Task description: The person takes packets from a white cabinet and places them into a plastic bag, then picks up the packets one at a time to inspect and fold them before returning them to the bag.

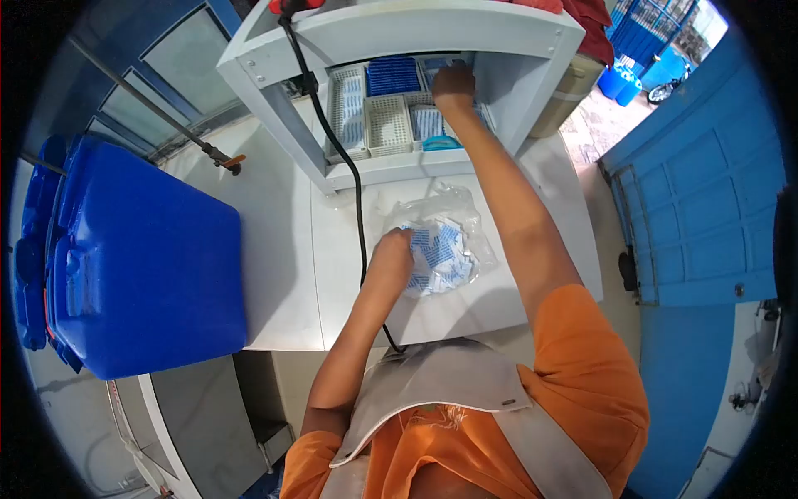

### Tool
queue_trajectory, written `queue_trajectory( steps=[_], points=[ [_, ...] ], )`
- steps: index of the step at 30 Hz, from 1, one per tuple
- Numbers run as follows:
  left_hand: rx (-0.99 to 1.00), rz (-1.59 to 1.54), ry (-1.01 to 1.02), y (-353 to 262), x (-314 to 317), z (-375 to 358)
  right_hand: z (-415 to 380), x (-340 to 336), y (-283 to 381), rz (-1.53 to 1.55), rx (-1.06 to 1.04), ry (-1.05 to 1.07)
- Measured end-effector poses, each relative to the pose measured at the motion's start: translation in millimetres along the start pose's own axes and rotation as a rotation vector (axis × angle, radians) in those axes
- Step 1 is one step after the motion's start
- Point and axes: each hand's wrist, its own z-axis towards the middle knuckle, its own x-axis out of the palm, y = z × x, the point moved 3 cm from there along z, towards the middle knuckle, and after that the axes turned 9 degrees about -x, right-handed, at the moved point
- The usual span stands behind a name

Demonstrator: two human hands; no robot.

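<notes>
My left hand (pixel 394 254) is at the left side of a clear plastic bag (pixel 480 241). In the bag lie several small white packets (pixel 445 252) with blue print. The left fingers are curled in against the packets; what they pinch is hidden. My right hand (pixel 454 87) reaches into the white shelf unit, over the back right white basket (pixel 430 68), its fingers curled down and mostly hidden. Near its wrist, a front basket holds striped blue-and-white packets (pixel 428 122) and a turquoise object (pixel 441 143).
A white basket (pixel 387 126) and a stack of dark blue packets (pixel 392 75) sit in the shelf unit (pixel 407 29). A black cable (pixel 349 162) hangs across the white table (pixel 278 249). A large blue container (pixel 154 258) stands at left, a blue door (pixel 698 183) at right.
</notes>
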Motion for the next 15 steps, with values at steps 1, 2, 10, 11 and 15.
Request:
queue_trajectory(
  steps=[1,2,10,11,15],
  points=[
    [0.003,-0.001,0.010,0,4,3,-10,-20,-4,-0.004,0.007,0.006],
    [0.006,0.027,0.013,2,10,6,-24,-41,-5,0.308,-0.009,0.055],
    [-0.052,0.247,0.280,-27,19,-3,-240,-98,-6,0.843,-0.317,0.647],
    [-0.045,0.250,0.283,-26,22,-3,-259,-95,-2,0.765,-0.354,0.483],
    [0.026,0.208,0.264,-24,30,-4,-281,-92,8,0.842,-0.167,0.345]
  ],
)
